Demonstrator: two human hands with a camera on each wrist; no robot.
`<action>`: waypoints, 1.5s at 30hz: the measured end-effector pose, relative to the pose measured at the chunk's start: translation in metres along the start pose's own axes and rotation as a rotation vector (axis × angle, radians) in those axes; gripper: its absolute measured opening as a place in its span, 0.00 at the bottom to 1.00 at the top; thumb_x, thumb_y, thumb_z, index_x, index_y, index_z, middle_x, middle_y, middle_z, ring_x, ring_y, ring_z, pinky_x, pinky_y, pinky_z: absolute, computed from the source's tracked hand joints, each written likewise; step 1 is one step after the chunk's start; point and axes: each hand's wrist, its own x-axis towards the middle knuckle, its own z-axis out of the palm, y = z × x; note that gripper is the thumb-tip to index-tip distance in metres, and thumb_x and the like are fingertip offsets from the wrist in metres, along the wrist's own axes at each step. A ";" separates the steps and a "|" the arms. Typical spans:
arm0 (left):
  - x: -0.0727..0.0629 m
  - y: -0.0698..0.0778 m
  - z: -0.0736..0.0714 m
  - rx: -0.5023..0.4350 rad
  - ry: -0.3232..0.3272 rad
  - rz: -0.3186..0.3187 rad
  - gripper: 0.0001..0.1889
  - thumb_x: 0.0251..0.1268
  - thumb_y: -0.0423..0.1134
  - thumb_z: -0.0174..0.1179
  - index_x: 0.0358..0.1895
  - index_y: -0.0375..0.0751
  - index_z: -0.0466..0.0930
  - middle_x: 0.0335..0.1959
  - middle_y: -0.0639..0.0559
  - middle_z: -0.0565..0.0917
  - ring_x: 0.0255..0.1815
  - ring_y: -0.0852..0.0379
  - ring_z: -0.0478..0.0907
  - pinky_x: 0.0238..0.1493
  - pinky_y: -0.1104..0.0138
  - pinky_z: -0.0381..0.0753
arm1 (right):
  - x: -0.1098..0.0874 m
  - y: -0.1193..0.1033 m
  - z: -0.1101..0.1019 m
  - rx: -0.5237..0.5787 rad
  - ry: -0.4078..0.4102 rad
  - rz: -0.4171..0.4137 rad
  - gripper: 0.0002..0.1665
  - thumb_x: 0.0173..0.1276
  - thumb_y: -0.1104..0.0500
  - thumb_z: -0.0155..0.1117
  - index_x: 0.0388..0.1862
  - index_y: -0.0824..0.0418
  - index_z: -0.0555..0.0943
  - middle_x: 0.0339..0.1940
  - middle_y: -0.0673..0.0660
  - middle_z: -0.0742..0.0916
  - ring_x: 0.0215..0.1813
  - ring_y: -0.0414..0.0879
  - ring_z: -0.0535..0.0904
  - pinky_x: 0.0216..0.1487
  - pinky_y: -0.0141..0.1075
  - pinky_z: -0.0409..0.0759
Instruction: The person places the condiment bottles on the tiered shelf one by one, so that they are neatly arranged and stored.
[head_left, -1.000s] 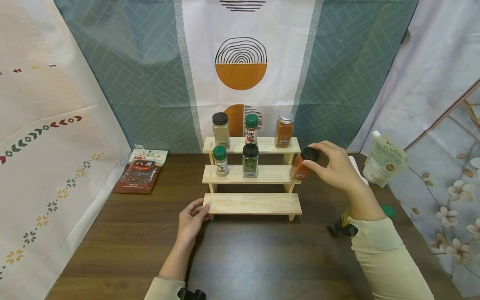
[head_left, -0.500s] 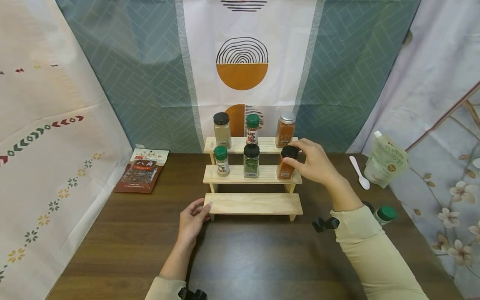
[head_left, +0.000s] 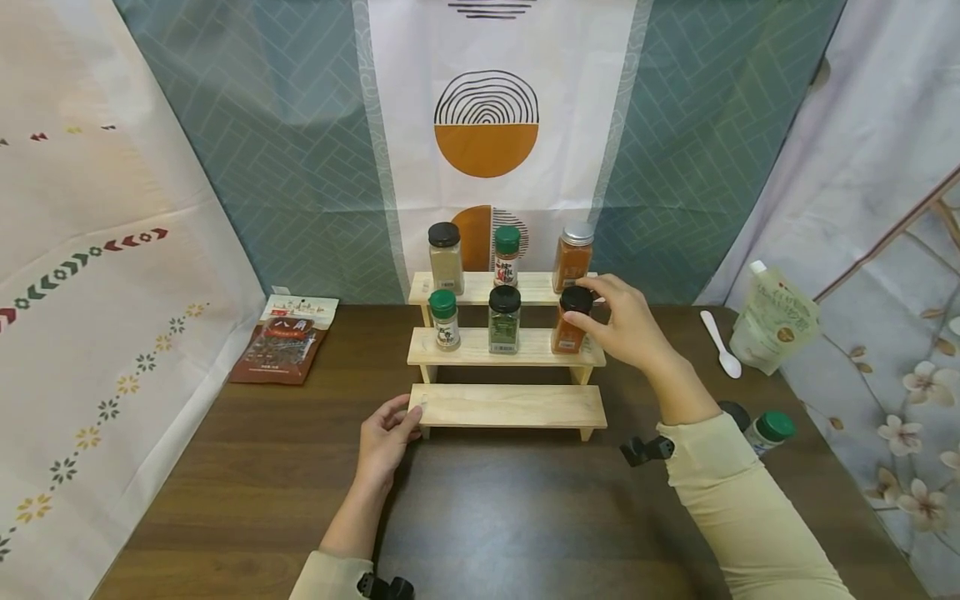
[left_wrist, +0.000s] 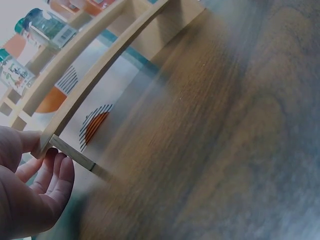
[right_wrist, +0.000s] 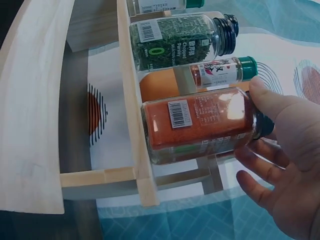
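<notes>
A three-step wooden rack [head_left: 510,406] stands on the table. My left hand [head_left: 386,440] pinches the left end of its lowest step, thumb on top and fingers beneath, as the left wrist view shows. At the right end of the middle step stands a spice jar [right_wrist: 200,122] of orange-red powder, upright; my right hand [head_left: 626,327] holds it by its black lid. Beside it on that step are a chopped parsley jar [head_left: 504,321] and a small green-capped shaker [head_left: 446,321]. On the top step stand a black-lidded jar [head_left: 446,260], a green-capped shaker [head_left: 506,257] and a silver-lidded jar [head_left: 573,258].
A red-brown spice packet [head_left: 285,342] lies at the left. To the right are a white spoon [head_left: 722,346], a pale green spouted pouch [head_left: 774,321] and a green-capped bottle [head_left: 772,429], partly behind the right sleeve. Fabric hangs behind and at both sides.
The right hand has brought the orange-red jar leftward from beside the rack, tilted, to upright on the middle step. The left hand has stayed on the lowest step.
</notes>
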 end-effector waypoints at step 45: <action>0.003 -0.004 0.001 0.010 0.013 0.002 0.19 0.70 0.31 0.64 0.61 0.30 0.77 0.37 0.44 0.86 0.33 0.56 0.82 0.37 0.68 0.85 | -0.148 0.072 -0.077 -0.193 -0.004 0.123 0.24 0.61 0.57 0.78 0.54 0.64 0.83 0.47 0.61 0.88 0.48 0.48 0.82 0.51 0.30 0.75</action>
